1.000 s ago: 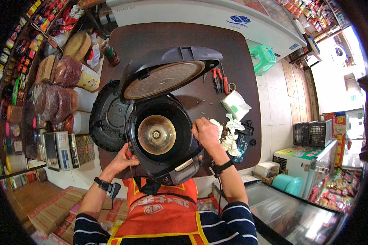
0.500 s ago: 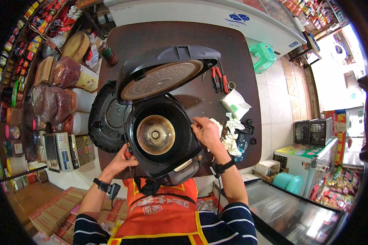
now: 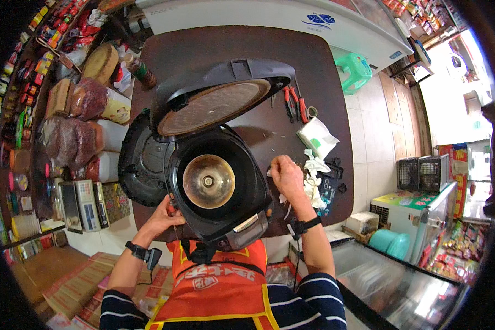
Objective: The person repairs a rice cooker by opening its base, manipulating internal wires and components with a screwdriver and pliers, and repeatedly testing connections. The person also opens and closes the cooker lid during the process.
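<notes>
A black rice cooker (image 3: 253, 190) stands with its lid (image 3: 217, 110) raised; the inner pot is out, and the round metal heating plate (image 3: 209, 181) shows at the bottom. At the cooker's near left side, my left hand (image 3: 164, 218) is closed around a slim tool with a red handle (image 3: 171, 209), mostly covered by the fingers. My right hand (image 3: 288, 179) is off the cooker, just right of its rim. Its fingers are curled together, and whatever they may hold is hidden.
Left of the cooker lies a black plastic base cover (image 3: 140, 157). Red-handled pliers (image 3: 296, 104), a tape roll (image 3: 312, 112), a white-and-green packet (image 3: 317, 137), crumpled tissue (image 3: 312, 184) and small dark parts (image 3: 325, 195) lie on the right of the brown table (image 3: 203, 47).
My right hand has let go of the cooker's right rim and moved a little to the right, its fingers now curled in. My left hand has stayed put.
</notes>
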The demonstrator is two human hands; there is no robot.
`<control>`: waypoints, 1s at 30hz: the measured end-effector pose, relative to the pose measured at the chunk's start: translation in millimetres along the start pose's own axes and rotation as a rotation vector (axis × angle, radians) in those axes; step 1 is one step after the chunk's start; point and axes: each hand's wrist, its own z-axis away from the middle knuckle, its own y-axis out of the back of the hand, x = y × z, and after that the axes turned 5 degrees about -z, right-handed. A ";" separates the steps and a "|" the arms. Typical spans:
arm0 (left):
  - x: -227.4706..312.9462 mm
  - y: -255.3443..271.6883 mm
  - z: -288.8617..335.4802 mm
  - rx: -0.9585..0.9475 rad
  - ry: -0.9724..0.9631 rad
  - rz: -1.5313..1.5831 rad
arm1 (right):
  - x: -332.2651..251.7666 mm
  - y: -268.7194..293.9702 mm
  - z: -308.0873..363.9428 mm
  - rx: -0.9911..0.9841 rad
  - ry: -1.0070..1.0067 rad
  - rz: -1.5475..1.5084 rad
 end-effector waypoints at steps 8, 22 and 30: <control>7.0 1.0 0.6 -0.017 0.027 0.002 | 11.0 33.7 21.2 -0.195 -0.223 -0.191; 2.8 0.6 -1.4 0.005 -0.009 0.000 | 8.6 14.9 33.4 -0.575 -0.398 -0.490; -3.6 3.3 -6.9 -0.065 -0.105 0.087 | -7.9 20.7 35.2 -0.474 -0.286 -0.278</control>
